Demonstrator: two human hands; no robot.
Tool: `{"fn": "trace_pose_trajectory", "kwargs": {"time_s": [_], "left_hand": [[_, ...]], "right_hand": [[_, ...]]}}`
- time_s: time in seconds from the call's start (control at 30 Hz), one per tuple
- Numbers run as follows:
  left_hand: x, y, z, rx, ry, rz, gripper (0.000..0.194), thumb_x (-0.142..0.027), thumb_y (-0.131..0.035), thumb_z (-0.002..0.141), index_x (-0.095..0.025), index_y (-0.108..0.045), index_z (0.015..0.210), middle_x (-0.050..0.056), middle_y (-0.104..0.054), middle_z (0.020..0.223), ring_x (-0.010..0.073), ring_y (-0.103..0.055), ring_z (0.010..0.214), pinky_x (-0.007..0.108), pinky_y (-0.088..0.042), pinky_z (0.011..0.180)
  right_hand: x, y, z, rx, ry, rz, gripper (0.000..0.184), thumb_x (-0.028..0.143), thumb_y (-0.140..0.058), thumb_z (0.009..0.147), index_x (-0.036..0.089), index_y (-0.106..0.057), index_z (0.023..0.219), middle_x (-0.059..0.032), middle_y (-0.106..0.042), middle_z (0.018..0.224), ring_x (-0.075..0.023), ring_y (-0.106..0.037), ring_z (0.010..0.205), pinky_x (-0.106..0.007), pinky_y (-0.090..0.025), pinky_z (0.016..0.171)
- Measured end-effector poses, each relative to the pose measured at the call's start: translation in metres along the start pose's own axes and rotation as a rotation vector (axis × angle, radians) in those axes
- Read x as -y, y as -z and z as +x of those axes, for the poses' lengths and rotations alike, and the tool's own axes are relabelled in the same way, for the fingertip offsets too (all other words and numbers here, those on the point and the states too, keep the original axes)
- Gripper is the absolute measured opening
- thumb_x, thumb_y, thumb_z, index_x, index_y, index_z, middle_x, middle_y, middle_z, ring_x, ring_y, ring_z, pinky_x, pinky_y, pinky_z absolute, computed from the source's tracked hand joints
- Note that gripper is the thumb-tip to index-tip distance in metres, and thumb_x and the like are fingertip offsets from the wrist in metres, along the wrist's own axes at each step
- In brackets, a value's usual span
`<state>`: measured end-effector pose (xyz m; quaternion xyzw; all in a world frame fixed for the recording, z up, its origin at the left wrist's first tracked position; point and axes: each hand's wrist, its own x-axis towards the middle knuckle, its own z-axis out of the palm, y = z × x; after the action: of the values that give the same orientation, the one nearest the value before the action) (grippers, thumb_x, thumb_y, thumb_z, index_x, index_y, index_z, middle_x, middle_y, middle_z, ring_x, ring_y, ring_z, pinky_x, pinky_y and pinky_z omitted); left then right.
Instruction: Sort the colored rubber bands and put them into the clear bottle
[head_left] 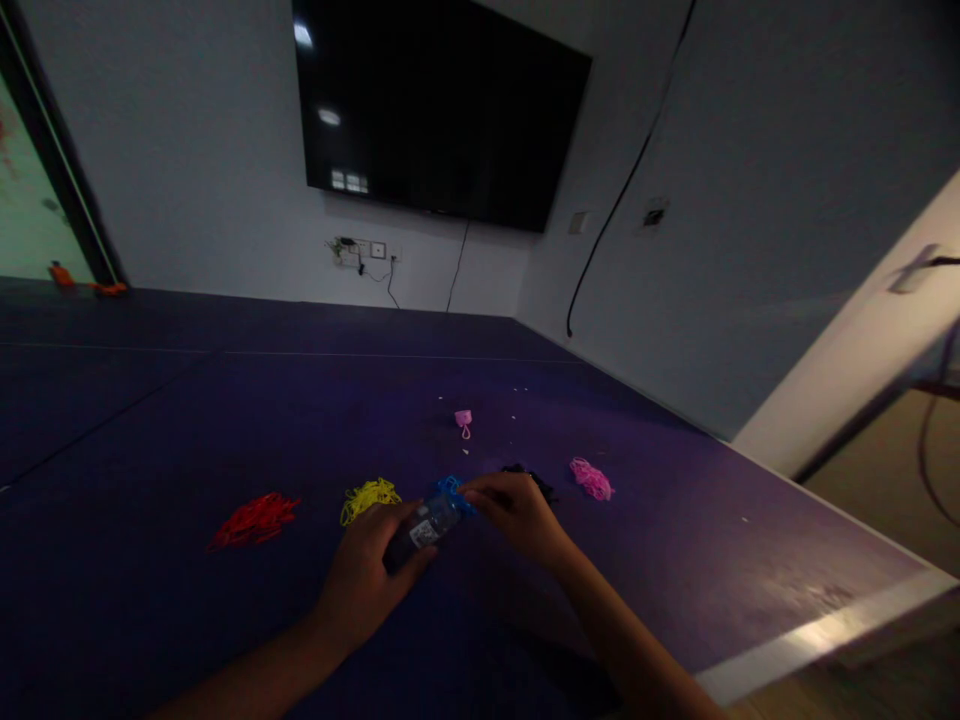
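My left hand [375,560] is wrapped round a small clear bottle [431,525] with a white label, tilted so that its mouth points up and to the right. Dark contents show inside it. At the mouth, the fingers of my right hand [517,510] are pinched together; what they hold is too small to make out. Just behind the mouth lies a pile of blue rubber bands [451,484], partly hidden. A black pile [544,487] is half covered by my right hand. Beside my left hand is a pile of yellow rubber bands [369,496].
Red rubber bands [255,522] lie at the left and pink ones [592,479] at the right of the dark blue surface [225,420]. A pink cap with a loop [463,418] and small white scraps lie farther back. A television [442,110] hangs on the wall.
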<state>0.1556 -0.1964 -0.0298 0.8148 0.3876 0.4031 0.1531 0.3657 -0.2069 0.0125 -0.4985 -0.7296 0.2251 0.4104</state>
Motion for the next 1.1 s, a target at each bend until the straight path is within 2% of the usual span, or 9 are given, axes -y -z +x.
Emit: {"fn": "trace_pose_trajectory", "kwargs": {"time_s": [0.1, 0.17, 0.27, 0.37, 0.47, 0.67, 0.83, 1.1], "left_hand": [[0.0, 0.0, 0.001, -0.056, 0.059, -0.054, 0.035, -0.042, -0.055, 0.078, -0.021, -0.057, 0.106, 0.007, -0.065, 0.104, 0.0229, -0.061, 0.095, 0.041, -0.049, 0.083], [0.0, 0.0, 0.002, -0.064, 0.089, -0.091, 0.036, -0.043, -0.054, 0.079, -0.02, -0.056, 0.106, 0.008, -0.065, 0.104, 0.0231, -0.061, 0.095, 0.04, -0.049, 0.083], [-0.002, 0.002, 0.002, -0.05, 0.1, -0.131, 0.035, -0.043, -0.053, 0.079, -0.02, -0.056, 0.106, 0.008, -0.066, 0.103, 0.0228, -0.062, 0.094, 0.039, -0.05, 0.081], [-0.002, 0.002, 0.002, -0.061, 0.089, -0.12, 0.035, -0.043, -0.054, 0.079, -0.02, -0.057, 0.105, 0.008, -0.066, 0.101, 0.0235, -0.062, 0.092, 0.039, -0.05, 0.079], [0.001, -0.001, 0.002, -0.096, 0.066, -0.072, 0.035, -0.041, -0.058, 0.076, -0.021, -0.058, 0.104, 0.007, -0.067, 0.1, 0.0241, -0.062, 0.092, 0.041, -0.05, 0.08], [0.008, -0.006, 0.002, -0.121, 0.027, -0.034, 0.036, -0.038, -0.061, 0.075, -0.022, -0.057, 0.107, 0.007, -0.065, 0.098, 0.0229, -0.061, 0.09, 0.042, -0.049, 0.08], [0.008, -0.005, 0.002, -0.113, 0.026, -0.029, 0.038, -0.037, -0.061, 0.075, -0.023, -0.056, 0.11, 0.006, -0.065, 0.098, 0.0226, -0.06, 0.091, 0.044, -0.048, 0.082], [0.01, -0.005, 0.003, -0.105, 0.009, 0.026, 0.038, -0.039, -0.062, 0.073, -0.024, -0.059, 0.108, 0.006, -0.066, 0.102, 0.0236, -0.06, 0.096, 0.044, -0.048, 0.085]], "right_hand": [[-0.016, 0.004, 0.008, -0.198, -0.064, -0.093, 0.028, 0.036, -0.051, 0.081, 0.015, -0.069, 0.089, -0.0045, -0.066, 0.067, -0.0123, -0.053, 0.054, -0.023, -0.04, 0.051], [-0.026, 0.006, 0.016, -0.248, -0.084, -0.218, 0.024, 0.029, -0.054, 0.078, 0.015, -0.069, 0.09, -0.0061, -0.068, 0.073, -0.0145, -0.057, 0.06, -0.026, -0.044, 0.059], [-0.031, 0.004, 0.03, -0.176, -0.125, -0.346, 0.023, 0.022, -0.062, 0.07, 0.015, -0.07, 0.089, -0.0086, -0.069, 0.082, -0.0177, -0.062, 0.069, -0.029, -0.047, 0.067], [-0.027, -0.005, 0.04, -0.073, -0.181, -0.355, 0.025, 0.023, -0.067, 0.065, 0.016, -0.07, 0.088, -0.0078, -0.07, 0.08, -0.0184, -0.063, 0.069, -0.028, -0.048, 0.065], [-0.026, -0.016, 0.042, -0.033, -0.2, -0.367, 0.024, 0.021, -0.068, 0.063, 0.017, -0.07, 0.086, -0.0067, -0.07, 0.078, -0.0178, -0.063, 0.068, -0.027, -0.048, 0.063], [-0.036, -0.021, 0.031, 0.066, -0.03, -0.457, 0.025, 0.018, -0.07, 0.059, 0.019, -0.07, 0.084, -0.0056, -0.068, 0.086, -0.0195, -0.062, 0.081, -0.028, -0.046, 0.072], [-0.044, -0.023, 0.027, 0.066, -0.003, -0.46, 0.027, 0.017, -0.067, 0.064, 0.02, -0.069, 0.09, -0.0067, -0.067, 0.091, -0.0209, -0.06, 0.087, -0.031, -0.045, 0.077], [-0.052, -0.029, 0.029, 0.059, -0.014, -0.46, 0.024, 0.009, -0.055, 0.067, 0.018, -0.069, 0.085, -0.0066, -0.068, 0.087, -0.0182, -0.06, 0.083, -0.028, -0.044, 0.077]]}}
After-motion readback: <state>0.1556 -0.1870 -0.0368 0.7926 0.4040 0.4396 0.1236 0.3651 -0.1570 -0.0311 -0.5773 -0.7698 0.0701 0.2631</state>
